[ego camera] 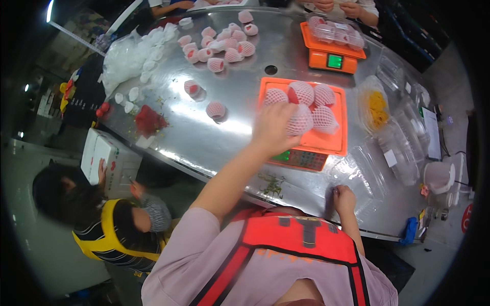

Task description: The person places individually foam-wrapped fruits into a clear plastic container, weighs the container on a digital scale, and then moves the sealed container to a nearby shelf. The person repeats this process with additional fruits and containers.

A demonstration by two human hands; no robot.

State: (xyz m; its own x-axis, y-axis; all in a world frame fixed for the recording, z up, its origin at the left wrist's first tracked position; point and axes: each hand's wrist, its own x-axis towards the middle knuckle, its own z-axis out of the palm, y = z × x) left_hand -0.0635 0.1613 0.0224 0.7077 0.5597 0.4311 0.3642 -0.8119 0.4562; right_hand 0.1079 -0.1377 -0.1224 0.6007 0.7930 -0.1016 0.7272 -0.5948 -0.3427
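Note:
My left hand [276, 128] grips a round fruit in a white foam net [300, 121] over the front part of an orange digital scale [337, 147]. Several other netted fruits, red where they show, sit on its pan, one of them [324, 119] just right of the gripped fruit. The scale's green display is partly hidden by my left hand. My right hand [345, 199] is curled low at the table's near edge, beside clear plastic packaging [360, 172]; whether it holds anything is not visible. Two netted fruits, one at left [192, 88] and one nearer [215, 110], lie left of the scale.
More netted fruits [231, 43] lie at the back of the metal table [245, 78]. A second orange scale [333, 57] bears a filled clear box. Foam nets [153, 49], empty clear boxes [402, 153] and yellow bands [377, 109] lie around. A person at left handles a white carton [122, 164].

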